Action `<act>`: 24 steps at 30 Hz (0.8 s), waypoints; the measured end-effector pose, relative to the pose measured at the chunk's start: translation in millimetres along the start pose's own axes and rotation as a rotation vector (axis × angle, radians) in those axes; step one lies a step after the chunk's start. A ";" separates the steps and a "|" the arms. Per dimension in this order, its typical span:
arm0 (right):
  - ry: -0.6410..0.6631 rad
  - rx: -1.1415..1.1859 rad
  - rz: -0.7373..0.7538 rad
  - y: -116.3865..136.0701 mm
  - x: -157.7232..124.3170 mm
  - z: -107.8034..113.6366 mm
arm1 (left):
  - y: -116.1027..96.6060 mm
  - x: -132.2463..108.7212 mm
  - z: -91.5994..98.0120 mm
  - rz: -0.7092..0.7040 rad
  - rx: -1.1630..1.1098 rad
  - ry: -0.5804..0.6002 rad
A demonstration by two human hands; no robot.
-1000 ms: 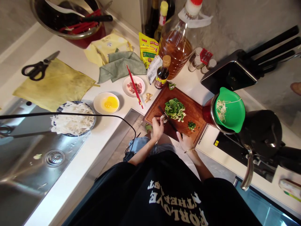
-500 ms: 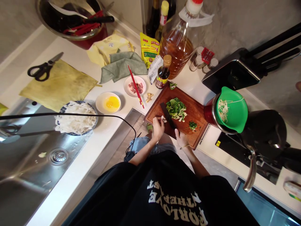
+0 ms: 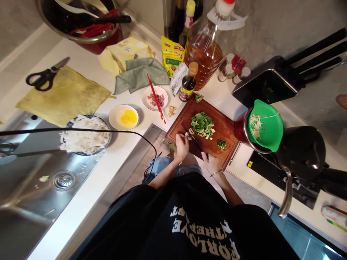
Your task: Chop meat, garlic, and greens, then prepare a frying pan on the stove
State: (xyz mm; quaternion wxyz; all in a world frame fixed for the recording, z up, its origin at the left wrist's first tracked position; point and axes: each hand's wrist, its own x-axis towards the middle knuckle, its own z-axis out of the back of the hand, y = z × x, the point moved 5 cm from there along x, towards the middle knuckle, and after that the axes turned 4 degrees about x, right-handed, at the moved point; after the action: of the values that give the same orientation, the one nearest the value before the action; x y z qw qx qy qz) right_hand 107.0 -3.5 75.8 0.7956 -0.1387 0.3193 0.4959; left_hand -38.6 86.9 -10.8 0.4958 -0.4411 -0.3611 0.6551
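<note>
On the brown cutting board (image 3: 179, 125), my left hand (image 3: 182, 146) pinches a small whitish piece, possibly mushroom (image 3: 187, 134), near the left edge. My right hand (image 3: 211, 162) is wrapped round the handle of a dark knife (image 3: 195, 142), whose narrow edge faces up beside that piece. A small slice (image 3: 192, 131) lies against the blade. Chopped leafy greens (image 3: 202, 125) are heaped behind the knife, and finely cut green bits (image 3: 221, 144) sit to their right. A leaf scrap (image 3: 198, 98) rests at the board's far corner.
Left of the board are a plate of meat (image 3: 151, 98) with red chopsticks (image 3: 155, 98), an egg bowl (image 3: 114, 117), white shreds (image 3: 86, 134), scissors (image 3: 45, 77) and the sink (image 3: 32, 202). Behind stand bottles (image 3: 187, 86). A green strainer (image 3: 272, 126) and black pot (image 3: 306, 151) are at right.
The knife has turned from showing its broad side to a thin edge, and a slice now shows by the blade. My right hand has shifted slightly down. The view has moved a little.
</note>
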 end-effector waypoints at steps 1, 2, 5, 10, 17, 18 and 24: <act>0.009 0.001 0.000 0.8 1.5 -0.5 | -0.8 0.0 0.4 0.001 0.007 0.008; 0.018 0.001 -0.003 1.5 4.0 -1.7 | -1.4 0.1 1.1 0.001 0.014 0.016; 0.034 0.007 -0.028 3.4 16.4 -9.4 | -2.8 0.9 3.7 -0.011 0.039 0.040; -0.062 0.129 0.019 9.7 38.1 -21.9 | -2.7 3.2 6.2 -0.052 0.074 0.037; -0.138 0.140 0.072 5.3 22.2 -8.9 | -1.0 2.2 4.5 -0.010 0.020 0.058; -0.133 0.129 0.075 4.9 17.1 -6.5 | -0.9 2.1 4.6 -0.006 0.016 0.061; -0.076 0.043 0.015 4.1 -1.4 -6.9 | 2.4 3.0 3.2 -0.008 -0.012 0.053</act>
State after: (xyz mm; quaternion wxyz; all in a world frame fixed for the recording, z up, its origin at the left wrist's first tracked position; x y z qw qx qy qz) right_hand 100.4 -6.3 71.8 0.8061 -0.1003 0.3004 0.4999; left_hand -42.7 89.1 -12.5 0.5053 -0.4597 -0.3537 0.6390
